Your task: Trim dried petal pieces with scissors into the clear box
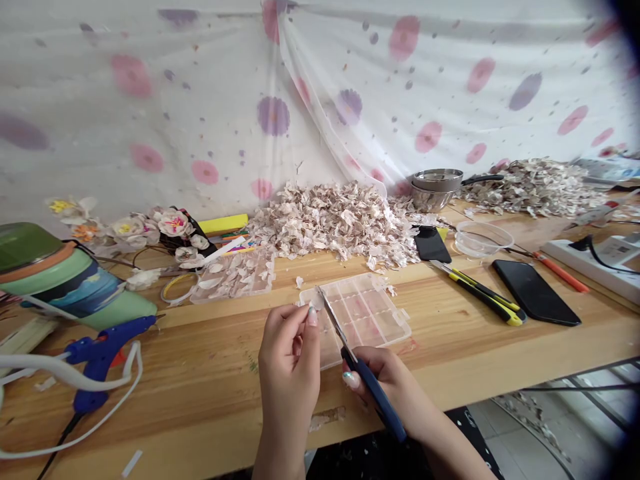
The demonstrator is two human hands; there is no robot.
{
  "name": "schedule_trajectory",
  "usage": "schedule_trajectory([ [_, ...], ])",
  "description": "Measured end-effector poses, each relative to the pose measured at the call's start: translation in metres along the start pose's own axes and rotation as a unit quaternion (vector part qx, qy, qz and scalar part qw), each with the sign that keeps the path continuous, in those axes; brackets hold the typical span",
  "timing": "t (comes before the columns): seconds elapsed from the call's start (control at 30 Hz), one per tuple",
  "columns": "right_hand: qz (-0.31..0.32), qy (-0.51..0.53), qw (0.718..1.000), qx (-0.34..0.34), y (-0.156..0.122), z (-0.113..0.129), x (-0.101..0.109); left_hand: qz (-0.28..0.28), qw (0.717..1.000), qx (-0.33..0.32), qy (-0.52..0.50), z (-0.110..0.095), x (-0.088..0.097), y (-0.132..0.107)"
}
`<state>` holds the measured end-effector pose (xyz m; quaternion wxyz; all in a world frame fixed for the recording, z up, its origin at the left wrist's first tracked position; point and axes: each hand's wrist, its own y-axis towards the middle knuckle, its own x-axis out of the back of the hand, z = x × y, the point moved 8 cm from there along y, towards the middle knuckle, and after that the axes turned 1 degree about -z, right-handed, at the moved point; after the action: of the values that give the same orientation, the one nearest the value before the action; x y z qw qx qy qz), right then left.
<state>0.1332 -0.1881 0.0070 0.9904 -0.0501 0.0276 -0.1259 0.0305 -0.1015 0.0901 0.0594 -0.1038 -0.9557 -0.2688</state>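
My left hand [289, 360] pinches a tiny pale scrap [301, 305] between thumb and fingertips. My right hand [385, 387] grips blue-handled scissors [373, 390], whose thin steel blades [333, 320] reach up beside that scrap. Both hands hover over the near edge of a clear plastic compartment box [363, 313], and the left hand hides its lower corner. Pale bits lie in some compartments. A second compartment box [233, 277] to the left holds petal-like pieces.
A large heap of papery flakes [330, 223] lies behind the boxes. To the left are fabric flowers [165, 233], a blue glue gun [100, 357] and a green flask [65, 280]. To the right are yellow-handled pliers [480, 297], a black phone [535, 292], steel bowls [437, 188] and a power strip [590, 267].
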Motion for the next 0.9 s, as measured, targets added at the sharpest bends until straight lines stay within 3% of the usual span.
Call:
schedule_trajectory([
  [0.9,0.008,-0.109,0.994,-0.013,-0.012,0.001,0.026,0.006,0.999,0.035,-0.036,0.008,-0.002,0.002],
])
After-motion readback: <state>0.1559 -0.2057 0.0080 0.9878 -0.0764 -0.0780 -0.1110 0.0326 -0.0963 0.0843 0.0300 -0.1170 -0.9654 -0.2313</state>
